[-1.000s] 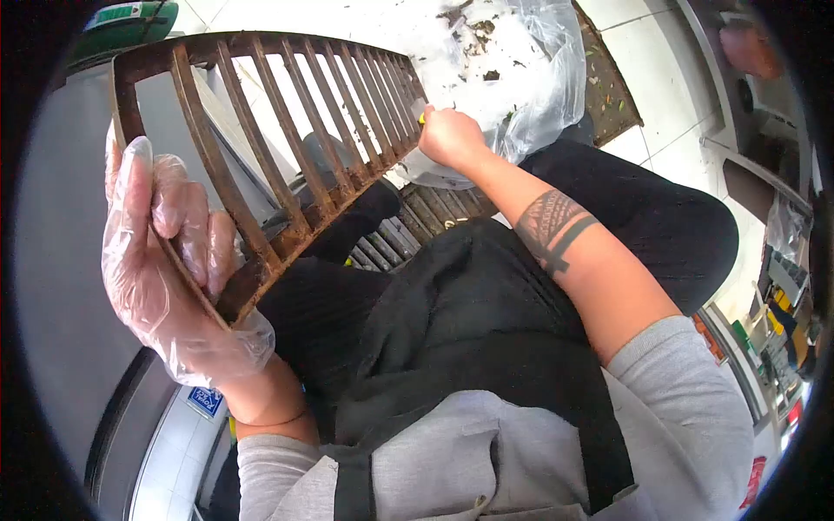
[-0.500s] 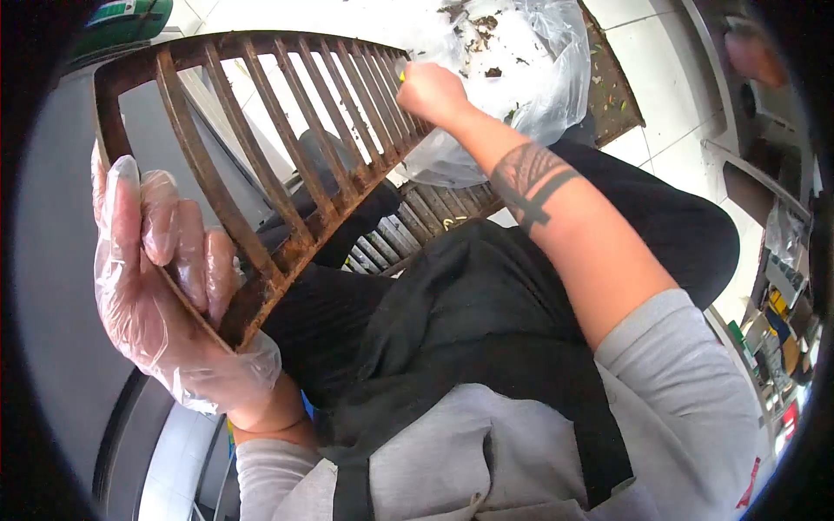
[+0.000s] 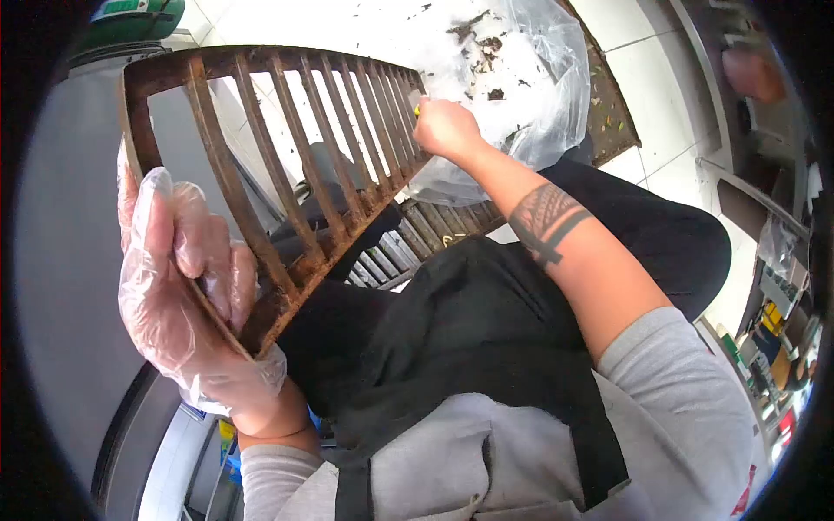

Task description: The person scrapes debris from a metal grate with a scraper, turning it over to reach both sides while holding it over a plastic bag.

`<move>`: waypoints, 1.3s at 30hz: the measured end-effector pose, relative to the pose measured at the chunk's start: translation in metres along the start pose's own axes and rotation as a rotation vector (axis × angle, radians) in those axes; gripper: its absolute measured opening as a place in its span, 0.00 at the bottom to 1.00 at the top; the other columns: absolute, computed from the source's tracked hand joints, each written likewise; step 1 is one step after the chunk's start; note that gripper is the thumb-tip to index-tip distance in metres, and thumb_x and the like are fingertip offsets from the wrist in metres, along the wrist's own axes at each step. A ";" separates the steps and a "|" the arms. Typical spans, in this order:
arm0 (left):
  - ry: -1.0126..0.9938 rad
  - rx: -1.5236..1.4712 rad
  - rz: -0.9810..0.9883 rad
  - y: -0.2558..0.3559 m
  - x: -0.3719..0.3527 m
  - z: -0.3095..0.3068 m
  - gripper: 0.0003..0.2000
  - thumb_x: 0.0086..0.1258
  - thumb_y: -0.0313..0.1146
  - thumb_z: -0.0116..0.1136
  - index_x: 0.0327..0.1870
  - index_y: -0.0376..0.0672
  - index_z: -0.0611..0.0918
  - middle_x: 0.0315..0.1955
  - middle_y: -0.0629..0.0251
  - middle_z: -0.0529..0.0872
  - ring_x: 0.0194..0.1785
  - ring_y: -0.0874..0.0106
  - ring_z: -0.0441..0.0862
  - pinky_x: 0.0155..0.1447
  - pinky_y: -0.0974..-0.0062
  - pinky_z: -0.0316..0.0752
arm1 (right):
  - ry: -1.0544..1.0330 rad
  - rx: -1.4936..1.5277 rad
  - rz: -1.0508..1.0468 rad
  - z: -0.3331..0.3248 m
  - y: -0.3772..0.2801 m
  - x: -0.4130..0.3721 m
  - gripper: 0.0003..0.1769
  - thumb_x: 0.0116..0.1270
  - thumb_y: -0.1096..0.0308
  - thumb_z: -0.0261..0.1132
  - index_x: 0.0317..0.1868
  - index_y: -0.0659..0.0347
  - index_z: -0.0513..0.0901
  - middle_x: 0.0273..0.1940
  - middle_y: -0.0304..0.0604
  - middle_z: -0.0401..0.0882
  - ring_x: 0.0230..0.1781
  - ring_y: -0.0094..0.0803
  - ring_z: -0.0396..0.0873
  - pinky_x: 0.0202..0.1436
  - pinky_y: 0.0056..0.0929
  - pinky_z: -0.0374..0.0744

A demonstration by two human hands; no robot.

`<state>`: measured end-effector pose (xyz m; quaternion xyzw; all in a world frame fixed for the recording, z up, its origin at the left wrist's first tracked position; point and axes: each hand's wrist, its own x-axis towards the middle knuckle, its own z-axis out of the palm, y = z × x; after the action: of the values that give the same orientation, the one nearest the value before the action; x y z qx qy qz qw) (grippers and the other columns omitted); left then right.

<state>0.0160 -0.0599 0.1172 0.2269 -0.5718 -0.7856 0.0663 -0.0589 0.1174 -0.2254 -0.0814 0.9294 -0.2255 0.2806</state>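
A rusty brown slatted metal grate is held up at a tilt across the upper left. My left hand, in a clear plastic glove, wraps round its near end, with fingers curled over the edge. At the far end of the grate is my right hand, bare and closed in a fist. A small bit of yellow shows at its fingers; the object there is mostly hidden.
A clear plastic bag and white floor with dark debris lie beyond the hands. Another slatted grate rests low between the legs. A green container stands at the top left. Shelved items line the right.
The grate and my left hand have shifted right and slightly down. My right hand has moved a little down and to the right, still closed at the grate's far end.
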 end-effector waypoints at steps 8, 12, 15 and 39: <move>-0.027 -0.048 -0.047 0.001 0.008 -0.018 0.25 0.87 0.31 0.48 0.81 0.39 0.63 0.25 0.69 0.70 0.16 0.80 0.60 0.14 0.81 0.61 | 0.066 0.029 -0.067 -0.007 0.012 0.023 0.18 0.64 0.64 0.62 0.51 0.62 0.88 0.47 0.60 0.90 0.50 0.56 0.89 0.56 0.52 0.86; -0.056 -0.010 -0.044 0.001 0.007 -0.021 0.25 0.87 0.32 0.48 0.81 0.40 0.64 0.25 0.69 0.71 0.15 0.80 0.60 0.13 0.81 0.60 | 0.029 0.003 -0.057 0.003 0.019 0.003 0.20 0.62 0.64 0.62 0.51 0.62 0.88 0.46 0.58 0.91 0.49 0.55 0.90 0.56 0.52 0.86; -0.034 -0.004 -0.044 0.001 0.008 -0.014 0.25 0.87 0.32 0.47 0.81 0.40 0.64 0.25 0.70 0.71 0.15 0.81 0.60 0.13 0.81 0.60 | 0.138 -0.030 -0.145 -0.004 0.018 0.039 0.18 0.67 0.62 0.59 0.51 0.58 0.89 0.40 0.56 0.90 0.43 0.56 0.90 0.50 0.56 0.86; -0.022 0.065 -0.012 0.004 0.012 -0.019 0.19 0.88 0.33 0.48 0.76 0.41 0.70 0.25 0.71 0.71 0.16 0.83 0.59 0.14 0.83 0.59 | 0.023 0.104 0.127 0.048 0.047 -0.054 0.17 0.72 0.62 0.57 0.50 0.63 0.87 0.41 0.61 0.89 0.45 0.59 0.89 0.50 0.57 0.86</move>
<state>0.0126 -0.0822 0.1125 0.2238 -0.5963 -0.7694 0.0482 0.0115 0.1561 -0.2568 -0.0048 0.9228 -0.2563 0.2876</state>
